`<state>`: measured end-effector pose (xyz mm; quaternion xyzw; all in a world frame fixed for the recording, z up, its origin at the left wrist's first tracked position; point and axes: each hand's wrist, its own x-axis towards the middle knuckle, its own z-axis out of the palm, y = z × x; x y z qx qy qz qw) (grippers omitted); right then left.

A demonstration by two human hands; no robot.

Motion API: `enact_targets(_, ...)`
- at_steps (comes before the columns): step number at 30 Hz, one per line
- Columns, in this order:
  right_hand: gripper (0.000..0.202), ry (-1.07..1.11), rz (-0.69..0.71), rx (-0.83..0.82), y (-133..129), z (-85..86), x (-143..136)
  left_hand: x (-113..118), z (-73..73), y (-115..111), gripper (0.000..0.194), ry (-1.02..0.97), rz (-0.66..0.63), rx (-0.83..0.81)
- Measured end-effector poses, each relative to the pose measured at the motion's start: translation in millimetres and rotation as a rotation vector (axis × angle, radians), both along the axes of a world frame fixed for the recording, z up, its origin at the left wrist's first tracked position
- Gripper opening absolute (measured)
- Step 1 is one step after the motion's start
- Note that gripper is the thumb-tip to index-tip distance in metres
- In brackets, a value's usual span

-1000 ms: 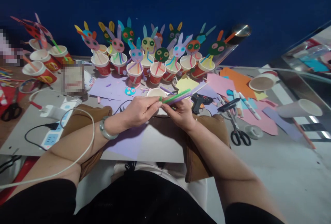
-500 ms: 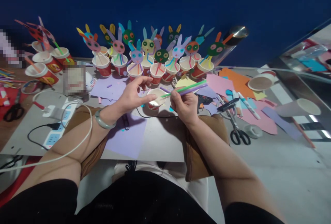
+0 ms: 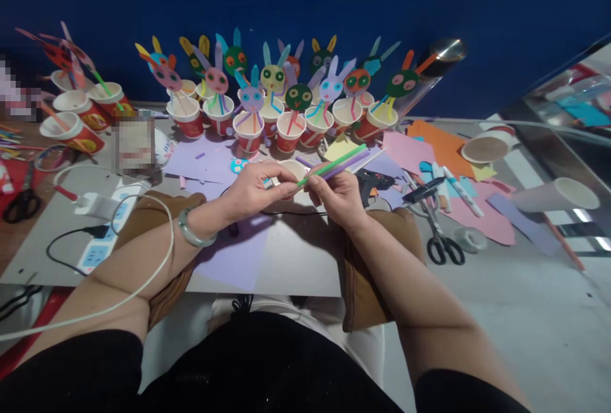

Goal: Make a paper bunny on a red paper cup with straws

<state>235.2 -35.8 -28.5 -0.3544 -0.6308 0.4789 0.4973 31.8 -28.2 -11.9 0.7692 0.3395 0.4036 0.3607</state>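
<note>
Green and purple straws lie slanted in my right hand, whose fingers are closed round them. The green straw is uppermost, with the purple straw just beneath it. My left hand has its thumb and fingers pinched at the lower left end of the green straw. Behind both hands stands a paper cup, partly hidden by my fingers. A small blue paper disc shows just beyond my left hand.
Red-and-white cups holding paper rabbit figures line the back. Scissors, markers, tape and a glue gun lie to the right among coloured paper. A power strip with cables sits left; a white cable crosses my left forearm.
My left hand has moved right and closed in a pinch at the green straw's end. My right hand's fingers have shifted on the straws. The view has tilted slightly.
</note>
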Motion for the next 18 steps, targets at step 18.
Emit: enact_targets(18,0.040,0.071,0.235,-0.135,-1.6,-0.5,1.2,-3.7,1.2,-1.4,0.014,0.108,-0.065,0.103)
